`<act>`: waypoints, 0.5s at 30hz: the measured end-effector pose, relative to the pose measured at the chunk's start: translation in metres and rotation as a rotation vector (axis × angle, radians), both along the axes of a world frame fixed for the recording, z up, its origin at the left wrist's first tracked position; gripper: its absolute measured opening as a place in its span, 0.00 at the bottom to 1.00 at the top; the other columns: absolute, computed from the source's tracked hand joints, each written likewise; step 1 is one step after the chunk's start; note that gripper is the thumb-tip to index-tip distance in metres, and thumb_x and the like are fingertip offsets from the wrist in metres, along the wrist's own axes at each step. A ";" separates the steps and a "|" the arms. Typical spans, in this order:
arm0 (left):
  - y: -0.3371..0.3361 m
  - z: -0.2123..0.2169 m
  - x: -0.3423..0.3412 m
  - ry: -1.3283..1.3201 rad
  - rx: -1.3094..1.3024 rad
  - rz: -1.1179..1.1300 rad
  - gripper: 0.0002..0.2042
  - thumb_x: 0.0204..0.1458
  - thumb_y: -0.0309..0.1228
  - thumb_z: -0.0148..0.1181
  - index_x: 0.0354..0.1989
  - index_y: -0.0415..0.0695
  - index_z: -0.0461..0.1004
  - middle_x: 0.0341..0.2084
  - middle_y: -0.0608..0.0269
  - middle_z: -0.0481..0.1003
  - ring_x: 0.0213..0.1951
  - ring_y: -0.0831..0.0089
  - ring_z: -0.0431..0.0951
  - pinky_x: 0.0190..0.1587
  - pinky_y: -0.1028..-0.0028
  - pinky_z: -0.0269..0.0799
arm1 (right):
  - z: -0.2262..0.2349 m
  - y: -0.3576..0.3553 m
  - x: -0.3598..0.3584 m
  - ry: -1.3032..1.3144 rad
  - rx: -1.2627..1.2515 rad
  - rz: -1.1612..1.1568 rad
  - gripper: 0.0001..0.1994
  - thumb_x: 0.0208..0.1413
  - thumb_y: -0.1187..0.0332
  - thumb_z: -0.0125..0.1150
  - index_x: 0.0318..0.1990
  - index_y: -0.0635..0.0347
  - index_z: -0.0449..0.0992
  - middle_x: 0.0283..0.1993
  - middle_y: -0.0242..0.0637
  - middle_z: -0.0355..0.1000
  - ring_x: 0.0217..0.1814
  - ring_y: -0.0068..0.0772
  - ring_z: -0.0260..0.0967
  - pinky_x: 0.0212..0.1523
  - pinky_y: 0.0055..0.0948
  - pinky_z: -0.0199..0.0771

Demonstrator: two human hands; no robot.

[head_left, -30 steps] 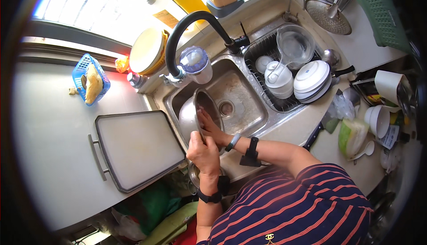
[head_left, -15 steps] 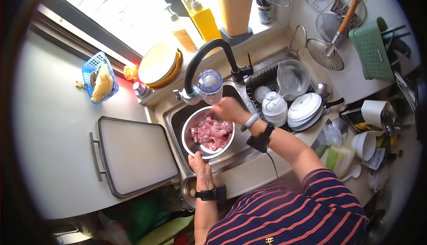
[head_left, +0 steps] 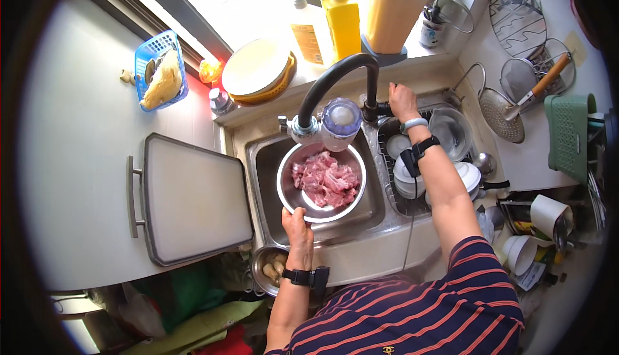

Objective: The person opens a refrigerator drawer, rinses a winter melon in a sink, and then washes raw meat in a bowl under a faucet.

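Observation:
A steel bowl (head_left: 285,191) of raw pink meat pieces (head_left: 327,180) sits in the left sink basin (head_left: 264,162). My left hand (head_left: 298,227) grips the bowl's near rim, its thumb over the edge. Above the bowl's far side hangs the clear filter head (head_left: 340,123) of a black curved faucet (head_left: 325,75). I see no water running clearly from it. My right hand (head_left: 403,102) is closed at the faucet's lever, right of the spout's base; the fingers hide most of the lever.
Right of the basin, a black rack holds white dishes (head_left: 469,176) and a clear bowl (head_left: 449,133), under my right forearm. A cutting board (head_left: 196,200) lies on the left counter, near a blue basket (head_left: 161,75). Bottles (head_left: 342,23) and a knife block (head_left: 394,13) line the sill.
My right hand has moved from above the meat bowl, rightward and away, to the faucet lever. My left hand stays on the bowl's rim. The whole view has shifted.

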State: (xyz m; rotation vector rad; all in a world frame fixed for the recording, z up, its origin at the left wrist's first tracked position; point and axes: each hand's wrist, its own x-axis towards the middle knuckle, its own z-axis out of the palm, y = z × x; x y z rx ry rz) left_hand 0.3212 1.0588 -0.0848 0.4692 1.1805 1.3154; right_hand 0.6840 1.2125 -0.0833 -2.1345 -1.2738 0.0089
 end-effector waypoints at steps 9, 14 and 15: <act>0.008 0.003 0.001 0.030 0.039 -0.001 0.10 0.37 0.15 0.46 0.29 0.42 0.64 0.22 0.70 0.66 0.21 0.82 0.67 0.23 0.81 0.66 | 0.004 -0.019 0.007 0.852 -0.055 -0.048 0.23 0.57 0.55 0.41 0.32 0.73 0.69 0.19 0.50 0.70 0.15 0.39 0.71 0.18 0.34 0.72; 0.003 0.006 -0.001 0.016 0.016 0.010 0.10 0.38 0.15 0.46 0.30 0.43 0.64 0.22 0.70 0.66 0.21 0.82 0.67 0.21 0.82 0.65 | -0.004 -0.064 -0.024 0.279 0.079 0.008 0.26 0.50 0.54 0.56 0.48 0.68 0.61 0.32 0.46 0.69 0.36 0.46 0.68 0.36 0.39 0.68; 0.002 0.007 -0.004 0.019 0.015 0.021 0.10 0.38 0.15 0.46 0.30 0.43 0.64 0.22 0.70 0.66 0.21 0.82 0.67 0.21 0.82 0.65 | 0.012 -0.081 -0.051 0.326 0.119 0.109 0.26 0.49 0.55 0.58 0.47 0.66 0.62 0.28 0.44 0.67 0.29 0.45 0.66 0.33 0.38 0.67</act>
